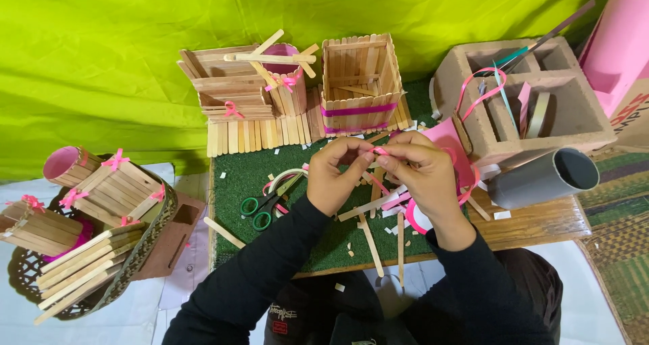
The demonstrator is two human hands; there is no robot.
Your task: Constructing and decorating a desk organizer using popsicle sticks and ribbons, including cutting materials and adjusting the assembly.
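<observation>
Both hands meet above the middle of the green mat (pixel 250 172) that covers the wooden table (pixel 541 223). The left hand (pixel 336 176) is curled, its thumb and forefinger pinched on a short piece of pink ribbon (pixel 380 151). The right hand (pixel 422 169) is likewise closed, with its fingertips gripping the same ribbon from the other side. The two hands touch at the fingertips.

Directly beneath the hands, loose wooden craft sticks (pixel 370 240) and pink ribbon offcuts lie scattered toward the near edge of the table. Green-handled scissors (pixel 260 206) lie on the mat just left of the left hand. An open box of craft sticks (pixel 358 81), banded with pink ribbon, stands at the far edge. A lower stick-built holder (pixel 233 88) stands to its left. A concrete block (pixel 534 95) with ribbons and tools in its cavities sits at the far right corner. A grey pipe (pixel 544 178) lies near it. A basket (pixel 27 277) with finished stick pieces stands off the table, to the left.
</observation>
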